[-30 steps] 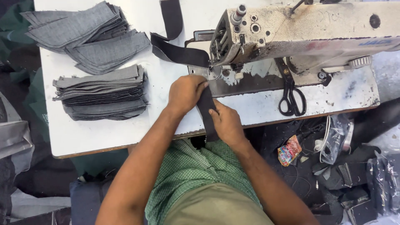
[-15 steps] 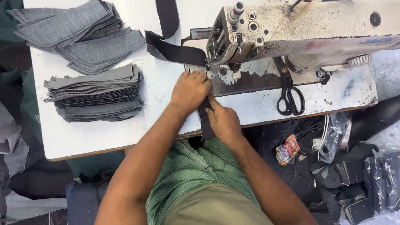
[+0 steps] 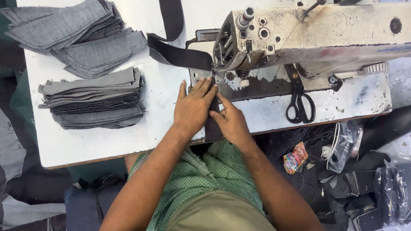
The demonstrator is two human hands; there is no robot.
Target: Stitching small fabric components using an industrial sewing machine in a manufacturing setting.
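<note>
A dark strap is being pressed flat on the table by the left hand and right hand, fingers spread, below the sewing machine. Strap is already lying behind the machine; the near end is hanging unsewn. No containers are being shown.

Dark strip partly under hands, needle perhaps hidden.

Head camera looks steeply down, close, at the table.

Both hands flat on dark strip at sewing machine.
</note>
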